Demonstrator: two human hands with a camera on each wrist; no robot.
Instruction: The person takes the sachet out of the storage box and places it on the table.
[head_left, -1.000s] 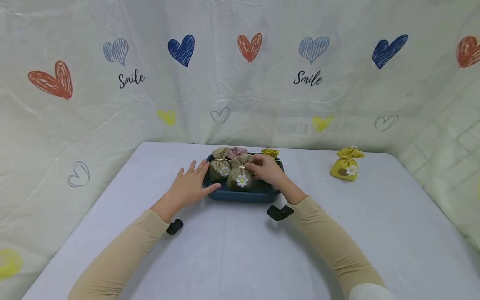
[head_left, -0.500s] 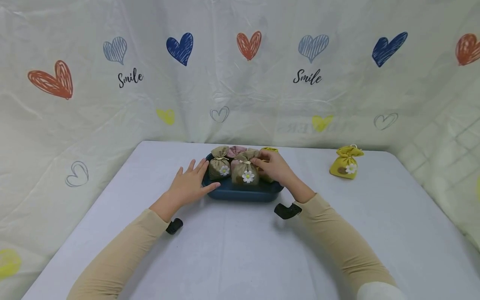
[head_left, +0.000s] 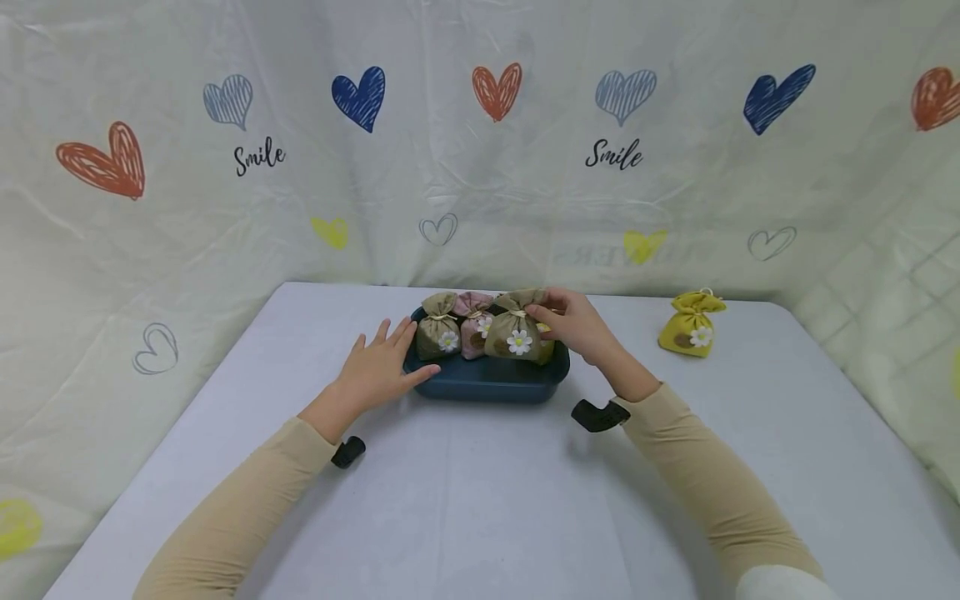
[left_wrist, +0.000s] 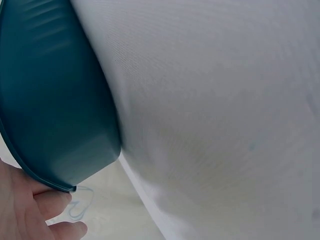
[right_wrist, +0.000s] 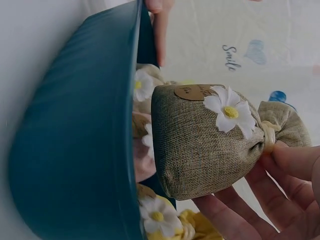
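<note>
brown bag [head_left: 510, 331], in the head view, is up over the right half of the tub [head_left: 487, 391], near the far edge of the worktop [head_left: 480, 500], its neck in the right hand [head_left: 577, 325]; it has slid rightward and bared the pink bag [head_left: 473, 335], so it looks mid-move, not yet set down. the left hand [head_left: 377, 367] lies spread at the tub's left end. left wrist: those fingers seem to touch the rim. right wrist: thumb and fingers pinch the tied neck, base just above the rim.

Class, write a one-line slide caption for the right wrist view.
A right hand pinches the tied neck of a flower-trimmed pouch over a blue tub.
</note>
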